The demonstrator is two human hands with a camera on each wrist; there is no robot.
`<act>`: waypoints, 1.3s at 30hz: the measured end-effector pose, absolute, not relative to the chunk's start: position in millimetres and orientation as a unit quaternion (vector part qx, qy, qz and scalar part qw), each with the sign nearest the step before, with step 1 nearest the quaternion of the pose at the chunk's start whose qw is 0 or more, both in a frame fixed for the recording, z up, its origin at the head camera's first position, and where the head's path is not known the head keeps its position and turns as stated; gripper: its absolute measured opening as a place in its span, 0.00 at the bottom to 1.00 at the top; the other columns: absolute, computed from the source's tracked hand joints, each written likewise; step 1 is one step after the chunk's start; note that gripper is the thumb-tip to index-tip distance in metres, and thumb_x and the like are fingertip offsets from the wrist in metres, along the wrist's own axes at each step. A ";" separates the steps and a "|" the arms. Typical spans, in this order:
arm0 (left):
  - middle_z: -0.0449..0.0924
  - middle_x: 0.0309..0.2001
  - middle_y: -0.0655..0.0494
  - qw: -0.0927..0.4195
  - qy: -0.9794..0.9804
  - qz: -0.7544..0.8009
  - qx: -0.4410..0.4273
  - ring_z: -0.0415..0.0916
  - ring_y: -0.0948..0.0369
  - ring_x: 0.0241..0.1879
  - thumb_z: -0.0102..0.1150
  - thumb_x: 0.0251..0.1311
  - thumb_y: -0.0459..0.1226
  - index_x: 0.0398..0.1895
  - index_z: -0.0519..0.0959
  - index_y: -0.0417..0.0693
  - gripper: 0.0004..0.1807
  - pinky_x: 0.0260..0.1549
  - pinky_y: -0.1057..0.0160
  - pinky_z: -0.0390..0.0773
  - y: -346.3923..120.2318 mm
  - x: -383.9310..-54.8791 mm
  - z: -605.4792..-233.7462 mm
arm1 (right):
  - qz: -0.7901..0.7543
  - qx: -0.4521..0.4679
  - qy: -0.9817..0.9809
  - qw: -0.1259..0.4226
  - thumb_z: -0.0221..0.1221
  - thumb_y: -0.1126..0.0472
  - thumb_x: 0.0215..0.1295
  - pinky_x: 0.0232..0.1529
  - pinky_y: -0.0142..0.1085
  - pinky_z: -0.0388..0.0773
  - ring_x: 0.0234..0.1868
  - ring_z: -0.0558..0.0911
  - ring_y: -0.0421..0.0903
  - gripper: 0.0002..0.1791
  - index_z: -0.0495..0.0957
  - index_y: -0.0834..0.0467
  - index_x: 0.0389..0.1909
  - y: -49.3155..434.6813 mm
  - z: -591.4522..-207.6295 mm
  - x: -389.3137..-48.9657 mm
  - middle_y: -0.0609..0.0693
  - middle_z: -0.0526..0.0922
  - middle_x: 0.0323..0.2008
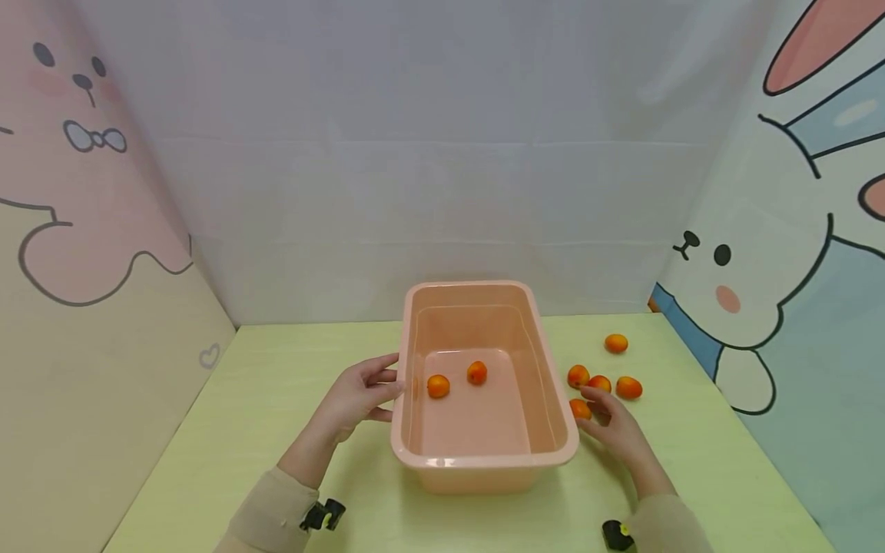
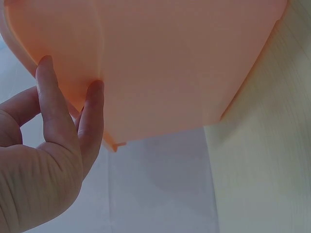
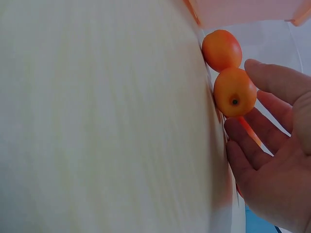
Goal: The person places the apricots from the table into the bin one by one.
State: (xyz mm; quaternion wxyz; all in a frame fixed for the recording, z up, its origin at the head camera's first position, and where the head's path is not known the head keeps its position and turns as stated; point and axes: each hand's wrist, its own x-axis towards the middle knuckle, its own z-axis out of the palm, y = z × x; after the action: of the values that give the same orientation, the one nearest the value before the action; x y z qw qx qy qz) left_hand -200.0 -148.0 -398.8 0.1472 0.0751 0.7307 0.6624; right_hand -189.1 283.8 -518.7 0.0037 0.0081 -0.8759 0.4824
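Left hand (image 1: 355, 395) rests, fingers extended, against one pink tub (image 1: 484, 432) containing two orange fruits (image 1: 439, 386), while right hand (image 1: 618, 430) curls round one fruit (image 1: 579, 410) of five on the counter (image 1: 691, 461).

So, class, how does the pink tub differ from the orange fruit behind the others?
The tub is larger than the fruit. The tub is pale pink and boxy; the fruit, orange and rounded. The left hand touches the tub, not the fruit. Both rest on the table.
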 end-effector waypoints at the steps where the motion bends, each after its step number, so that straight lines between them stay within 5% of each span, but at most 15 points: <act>1: 0.75 0.57 0.33 0.147 0.731 0.662 0.076 0.83 0.47 0.45 0.60 0.67 0.30 0.73 0.60 0.33 0.34 0.35 0.52 0.86 -148.1 -199.8 -398.5 | 0.485 0.010 -0.874 0.004 0.65 0.63 0.65 0.67 0.56 0.64 0.64 0.70 0.65 0.33 0.65 0.67 0.68 283.6 -518.7 -188.8 0.66 0.69 0.66; 15: 0.75 0.57 0.33 0.145 0.731 0.662 0.081 0.83 0.47 0.46 0.60 0.67 0.30 0.73 0.60 0.33 0.34 0.35 0.52 0.86 -148.1 -198.7 -396.4 | 0.451 -0.017 -0.893 -0.012 0.64 0.64 0.66 0.68 0.56 0.62 0.66 0.68 0.65 0.29 0.69 0.67 0.65 279.4 -515.3 -190.7 0.67 0.72 0.63; 23: 0.74 0.57 0.31 0.146 0.728 0.665 0.084 0.83 0.46 0.46 0.59 0.67 0.30 0.73 0.60 0.31 0.33 0.34 0.52 0.86 -147.3 -198.7 -397.7 | 0.443 -0.045 -0.896 -0.007 0.65 0.60 0.66 0.63 0.56 0.71 0.59 0.74 0.63 0.27 0.71 0.65 0.63 280.3 -510.0 -184.1 0.66 0.74 0.60; 26: 0.74 0.57 0.30 0.147 0.726 0.666 0.084 0.83 0.45 0.46 0.59 0.67 0.29 0.72 0.60 0.31 0.33 0.34 0.51 0.86 -147.2 -198.7 -398.2 | 0.460 -0.042 -0.887 0.005 0.65 0.59 0.67 0.58 0.51 0.77 0.58 0.76 0.63 0.28 0.71 0.65 0.64 282.0 -502.8 -179.5 0.67 0.74 0.60; 32: 0.74 0.57 0.30 0.146 0.728 0.665 0.080 0.82 0.45 0.46 0.59 0.67 0.29 0.72 0.60 0.31 0.33 0.34 0.51 0.86 -147.6 -199.0 -398.7 | 0.480 -0.012 -0.876 0.050 0.64 0.59 0.68 0.49 0.20 0.74 0.58 0.77 0.60 0.28 0.70 0.65 0.65 282.8 -481.6 -177.0 0.65 0.73 0.62; 39: 0.73 0.58 0.31 0.146 0.730 0.663 0.081 0.83 0.45 0.46 0.59 0.67 0.30 0.73 0.59 0.32 0.33 0.34 0.51 0.86 -147.5 -199.2 -397.5 | 0.489 0.022 -0.868 0.081 0.62 0.60 0.70 0.48 0.19 0.74 0.58 0.75 0.63 0.28 0.68 0.66 0.66 276.8 -449.5 -183.2 0.66 0.71 0.63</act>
State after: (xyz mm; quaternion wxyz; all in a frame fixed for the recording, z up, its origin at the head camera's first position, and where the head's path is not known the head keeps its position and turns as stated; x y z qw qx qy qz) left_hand -199.2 -147.5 -397.5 0.1458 0.0811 0.7297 0.6631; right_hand -183.2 276.8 -449.5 0.0810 0.0224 -0.8683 0.4888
